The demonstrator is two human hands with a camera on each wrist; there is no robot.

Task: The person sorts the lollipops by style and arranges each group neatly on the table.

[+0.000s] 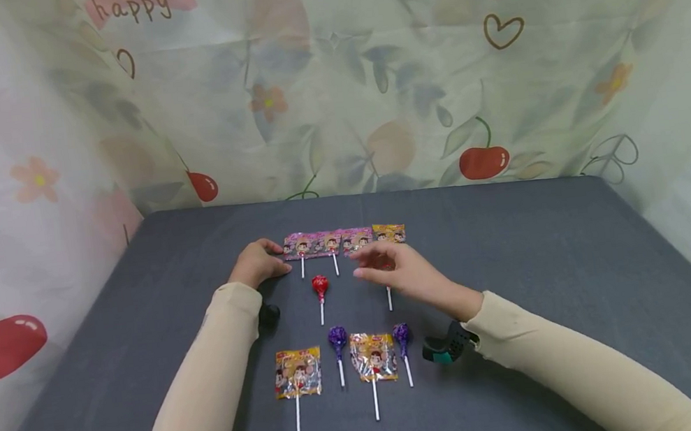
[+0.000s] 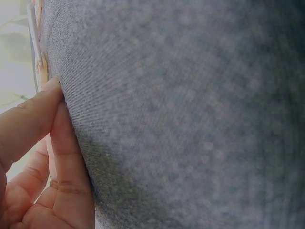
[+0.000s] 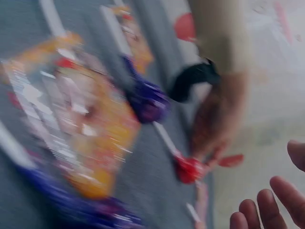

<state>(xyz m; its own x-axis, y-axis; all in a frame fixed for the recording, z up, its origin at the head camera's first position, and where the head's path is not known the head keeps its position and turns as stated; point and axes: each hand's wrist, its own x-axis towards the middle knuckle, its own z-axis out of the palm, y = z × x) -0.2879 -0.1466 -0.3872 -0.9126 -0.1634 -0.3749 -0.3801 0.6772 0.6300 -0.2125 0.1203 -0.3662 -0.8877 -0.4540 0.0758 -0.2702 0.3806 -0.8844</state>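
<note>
Fingers stand parted on my hands: left hand (image 1: 257,262) at the pink packets (image 1: 313,245), contact unclear; right hand (image 1: 411,274) near a lollipop (image 1: 389,299). Light fingertip nudges should align packets best.

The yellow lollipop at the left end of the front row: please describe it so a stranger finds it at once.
Look at the grey table's front part. The leftmost lollipop there lies in a square yellow wrapper, its white stick toward the camera. Unlike the other yellow lollipop nearby, which lies between two purple lollipops, it has one only on its right.
</note>
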